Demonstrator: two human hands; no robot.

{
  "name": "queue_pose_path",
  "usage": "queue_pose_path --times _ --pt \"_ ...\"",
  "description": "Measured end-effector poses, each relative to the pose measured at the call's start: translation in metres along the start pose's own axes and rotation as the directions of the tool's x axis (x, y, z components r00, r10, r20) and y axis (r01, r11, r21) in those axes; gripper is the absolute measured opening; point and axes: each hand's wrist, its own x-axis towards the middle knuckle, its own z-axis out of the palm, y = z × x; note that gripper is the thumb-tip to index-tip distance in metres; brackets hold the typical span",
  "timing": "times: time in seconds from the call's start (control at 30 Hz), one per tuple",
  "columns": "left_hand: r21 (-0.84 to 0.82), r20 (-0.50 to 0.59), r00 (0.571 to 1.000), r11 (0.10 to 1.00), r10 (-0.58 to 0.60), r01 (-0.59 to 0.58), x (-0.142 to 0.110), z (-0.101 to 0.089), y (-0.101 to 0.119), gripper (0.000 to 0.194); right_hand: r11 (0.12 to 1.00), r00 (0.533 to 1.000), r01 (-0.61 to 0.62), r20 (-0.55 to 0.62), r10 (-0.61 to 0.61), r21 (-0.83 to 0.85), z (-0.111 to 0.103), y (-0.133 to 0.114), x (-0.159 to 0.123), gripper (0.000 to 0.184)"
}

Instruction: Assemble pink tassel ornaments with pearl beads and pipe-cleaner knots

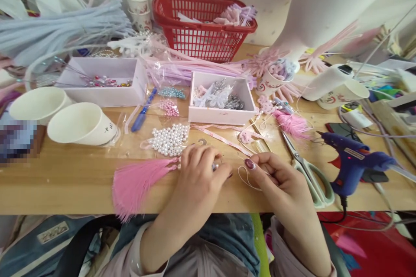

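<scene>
My left hand (201, 171) rests on the wooden table (65, 186) with its fingers curled round the top of a pink tassel (138, 181) that lies flat to the left. What sits at its fingertips is small and partly hidden. My right hand (276, 179) is beside it, fingers pinched on a thin white thread (244, 181) that loops between both hands. A pile of white pearl beads (169, 138) lies just beyond my left hand.
Scissors (305, 166) and a blue glue gun (352, 160) lie to the right. A white box of trinkets (221, 99), a longer white box (100, 80), a red basket (203, 26), paper cups (79, 123), a blue pen (143, 110) and pipe cleaners (65, 30) crowd the back.
</scene>
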Motion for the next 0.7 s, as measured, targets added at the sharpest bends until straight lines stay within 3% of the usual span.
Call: queue_pose_path --times 0.23,0.43,0.6,0.7 --pt "-0.110 -0.001 1.000 0.994 -0.001 0.001 0.001 0.008 -0.002 0.009 1.000 0.999 0.000 -0.032 0.000 -0.001 0.004 -0.005 -0.002 0.031" --pt "-0.206 -0.053 0.999 0.978 0.002 -0.013 0.008 -0.008 -0.001 0.029 0.997 0.998 -0.054 -0.009 0.054 0.060 0.003 0.000 -0.002 0.033" --pt "-0.117 -0.035 0.997 0.990 0.072 -0.075 0.021 -0.012 0.003 0.024 0.987 0.995 -0.091 0.058 0.084 0.130 0.005 -0.006 -0.002 0.030" --pt "-0.094 -0.005 0.990 0.986 0.141 -0.141 0.021 -0.011 0.000 0.016 0.993 0.993 -0.086 0.093 0.078 0.081 0.002 -0.010 -0.002 0.027"
